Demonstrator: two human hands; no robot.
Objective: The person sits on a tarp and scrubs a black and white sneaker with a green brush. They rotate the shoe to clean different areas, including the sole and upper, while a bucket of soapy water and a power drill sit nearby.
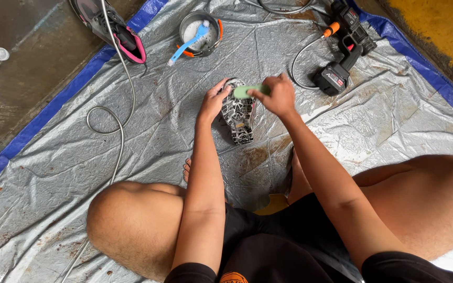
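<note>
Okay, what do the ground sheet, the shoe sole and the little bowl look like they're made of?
Ground sheet: woven plastic tarp by the look, silver with a blue edge, crinkled and shiny. Shoe sole: probably rubber, dark with a moulded tread. Bowl: likely metal, grey with a dull sheen, though plastic can't be ruled out.

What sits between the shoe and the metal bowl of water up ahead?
Nothing visible. Bare tarp lies between the shoe, held by the left hand, and the bowl; the right hand holds a green brush.
</note>
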